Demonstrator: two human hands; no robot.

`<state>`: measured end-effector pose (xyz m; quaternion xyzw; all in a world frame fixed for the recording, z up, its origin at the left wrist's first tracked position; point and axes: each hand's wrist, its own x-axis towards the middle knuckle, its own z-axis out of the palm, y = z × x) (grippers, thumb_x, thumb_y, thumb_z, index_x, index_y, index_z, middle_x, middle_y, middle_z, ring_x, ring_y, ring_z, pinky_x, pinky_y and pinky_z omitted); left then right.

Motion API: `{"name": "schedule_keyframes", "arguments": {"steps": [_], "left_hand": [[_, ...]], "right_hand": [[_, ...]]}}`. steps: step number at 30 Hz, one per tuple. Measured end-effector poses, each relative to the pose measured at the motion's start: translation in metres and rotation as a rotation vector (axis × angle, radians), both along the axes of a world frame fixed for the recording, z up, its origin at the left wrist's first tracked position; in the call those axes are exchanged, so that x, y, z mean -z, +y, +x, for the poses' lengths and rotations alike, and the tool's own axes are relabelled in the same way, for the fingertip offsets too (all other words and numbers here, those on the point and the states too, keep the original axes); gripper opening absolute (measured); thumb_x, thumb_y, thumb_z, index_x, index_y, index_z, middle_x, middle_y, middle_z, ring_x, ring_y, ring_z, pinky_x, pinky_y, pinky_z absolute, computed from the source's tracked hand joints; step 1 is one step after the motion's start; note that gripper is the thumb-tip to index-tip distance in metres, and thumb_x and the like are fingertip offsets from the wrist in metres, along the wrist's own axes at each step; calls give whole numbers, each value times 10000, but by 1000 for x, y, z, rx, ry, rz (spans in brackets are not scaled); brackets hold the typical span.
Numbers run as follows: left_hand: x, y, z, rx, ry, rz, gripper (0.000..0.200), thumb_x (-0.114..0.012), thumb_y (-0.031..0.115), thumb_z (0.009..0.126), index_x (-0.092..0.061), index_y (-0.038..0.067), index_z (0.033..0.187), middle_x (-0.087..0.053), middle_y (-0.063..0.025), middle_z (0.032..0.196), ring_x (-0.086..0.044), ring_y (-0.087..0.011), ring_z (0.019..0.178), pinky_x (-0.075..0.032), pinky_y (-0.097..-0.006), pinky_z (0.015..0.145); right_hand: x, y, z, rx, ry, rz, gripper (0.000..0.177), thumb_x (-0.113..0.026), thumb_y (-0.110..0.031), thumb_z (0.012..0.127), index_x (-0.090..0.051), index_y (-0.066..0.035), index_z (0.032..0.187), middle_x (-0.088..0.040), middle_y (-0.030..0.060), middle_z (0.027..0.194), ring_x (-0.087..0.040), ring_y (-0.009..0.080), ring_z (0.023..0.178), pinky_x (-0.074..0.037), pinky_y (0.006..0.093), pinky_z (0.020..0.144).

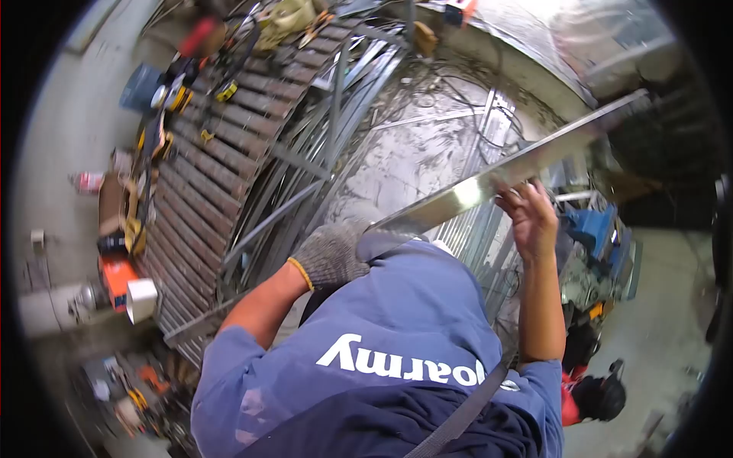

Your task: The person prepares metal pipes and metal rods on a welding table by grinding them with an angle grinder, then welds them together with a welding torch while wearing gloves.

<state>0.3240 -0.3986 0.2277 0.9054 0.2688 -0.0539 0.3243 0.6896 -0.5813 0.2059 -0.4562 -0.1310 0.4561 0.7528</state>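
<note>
A long, flat, shiny metal bar (466,191) runs slantwise from the front of the blue shirt up to the right. My left hand (334,252), in a grey knit glove with a yellow cuff, is closed round its lower end, close against the shirt. Bare and with bent fingers, my right hand (528,212) grips the lower edge near the bar's middle. The far end of the bar reaches the dark area at the upper right.
A slatted roller table (221,164) with tools stands to the left, beside a pile of metal profiles (336,126). A blue machine (592,229) is at the right. Behind my right arm, a person in red and black (592,393) shows at the lower right.
</note>
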Motion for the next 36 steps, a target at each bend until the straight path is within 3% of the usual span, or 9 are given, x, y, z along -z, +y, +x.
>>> {"name": "schedule_keyframes", "arguments": {"steps": [7,12,15,17,20,23,28,32,36], "left_hand": [[5,-2,32,-81,87,-153,772,-864,458,743,-649,15,1339,-712,-289,1230,-690,-493,1129,-561,-553,968],[9,16,55,-127,93,-272,767,-851,447,745,-656,19,1351,-714,-294,1229,-688,-490,1140,-556,-543,969],[16,34,74,-162,95,-301,780,-857,450,740,-661,29,1366,-718,-295,1222,-688,-487,1143,-553,-531,968],[21,51,92,-184,86,-370,781,-862,445,739,-664,38,1376,-720,-294,1220,-689,-485,1141,-554,-523,963],[20,83,133,-206,54,-379,710,-852,413,757,-692,44,1342,-729,-295,1195,-694,-487,1121,-559,-514,951],[38,124,174,-207,48,-385,596,-831,383,787,-724,35,1259,-745,-282,1147,-710,-480,1057,-571,-507,918],[52,201,240,-91,-163,-317,425,-780,340,819,-735,41,1118,-751,-249,1034,-725,-466,966,-577,-527,842],[51,246,277,-81,-250,-316,380,-749,352,820,-733,35,1030,-740,-236,949,-723,-459,914,-578,-550,810],[62,277,315,-94,-263,-322,409,-758,374,798,-737,28,1013,-749,-243,967,-736,-459,917,-586,-539,808]], "right_hand": [[0,7,39,-35,-39,-35,578,-636,-198,1034,-411,33,1514,-685,198,1323,-732,319,1181,-603,465,985],[-15,37,58,-87,-71,-40,699,-655,-207,1012,-326,57,1569,-654,241,1385,-723,340,1210,-591,462,1007],[-19,66,74,-90,-109,-50,696,-653,-258,1022,-369,38,1584,-668,218,1372,-716,354,1234,-594,470,1028],[-20,85,90,-117,-132,-45,752,-642,-263,1010,-340,51,1623,-609,245,1477,-684,373,1294,-578,465,1048],[-26,120,117,-147,-162,-42,828,-629,-269,991,-292,51,1676,-535,268,1579,-639,391,1359,-555,458,1073],[-36,166,149,-125,-134,-27,855,-649,-234,979,-255,48,1683,-554,264,1552,-627,432,1373,-548,451,1051],[-44,246,221,-130,-100,-78,765,-623,-222,998,-331,19,1663,-578,235,1534,-638,391,1342,-526,498,1110],[-44,309,285,-204,-147,-130,575,-603,-265,1033,-516,20,1525,-653,208,1455,-639,339,1353,-470,518,1170],[-57,364,329,-61,-174,-322,488,-558,-292,1137,-560,102,1425,-668,266,1407,-637,386,1341,-488,518,1168]]}}
